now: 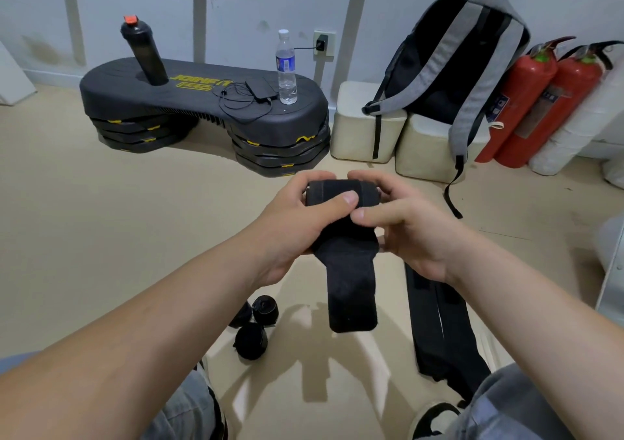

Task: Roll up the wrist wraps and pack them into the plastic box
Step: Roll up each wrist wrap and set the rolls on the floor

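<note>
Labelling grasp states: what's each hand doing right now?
Left hand: gripping the half-rolled black fabric wrist wrap.
Right hand: gripping the same wrap's roll.

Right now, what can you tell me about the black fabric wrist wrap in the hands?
The black woven-fabric wrist wrap is partly rolled: its upper end forms a tight horizontal cylinder, held in mid-air above the beige floor. The left hand grips the roll's left end, thumb pressed across its front. The right hand holds the right end, thumb on the band just below. The unrolled tail hangs straight down, flat, with a rounded-corner end, touching nothing else.
</note>
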`<state>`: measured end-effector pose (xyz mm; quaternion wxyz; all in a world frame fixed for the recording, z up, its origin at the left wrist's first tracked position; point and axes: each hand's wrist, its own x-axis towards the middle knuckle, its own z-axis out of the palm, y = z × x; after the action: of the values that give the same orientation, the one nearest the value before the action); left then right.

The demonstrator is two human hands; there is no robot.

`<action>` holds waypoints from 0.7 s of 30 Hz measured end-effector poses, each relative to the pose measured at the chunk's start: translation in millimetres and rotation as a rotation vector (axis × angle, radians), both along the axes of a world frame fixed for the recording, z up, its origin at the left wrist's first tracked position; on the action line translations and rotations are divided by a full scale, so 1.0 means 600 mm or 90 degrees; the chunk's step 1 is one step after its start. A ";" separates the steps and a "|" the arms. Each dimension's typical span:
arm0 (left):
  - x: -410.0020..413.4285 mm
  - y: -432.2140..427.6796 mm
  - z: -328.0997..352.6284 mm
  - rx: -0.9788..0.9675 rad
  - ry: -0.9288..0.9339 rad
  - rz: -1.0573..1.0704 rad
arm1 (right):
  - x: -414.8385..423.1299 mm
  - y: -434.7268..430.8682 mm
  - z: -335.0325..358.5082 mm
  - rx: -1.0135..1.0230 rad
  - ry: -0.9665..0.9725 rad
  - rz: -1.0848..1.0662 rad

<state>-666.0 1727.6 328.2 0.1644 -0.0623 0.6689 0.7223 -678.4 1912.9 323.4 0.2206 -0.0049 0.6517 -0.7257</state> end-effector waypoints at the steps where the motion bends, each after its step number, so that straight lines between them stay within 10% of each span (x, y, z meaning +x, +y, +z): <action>1: -0.001 -0.002 0.000 0.006 0.010 0.005 | 0.000 0.001 0.000 -0.019 -0.023 0.017; 21: 0.005 -0.010 -0.010 -0.123 0.217 -0.076 | 0.007 -0.003 -0.005 -0.112 -0.104 -0.002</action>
<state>-663.0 1721.8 322.1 0.0844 0.0848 0.7558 0.6438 -674.3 1911.1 320.1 0.2703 0.0357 0.5653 -0.7785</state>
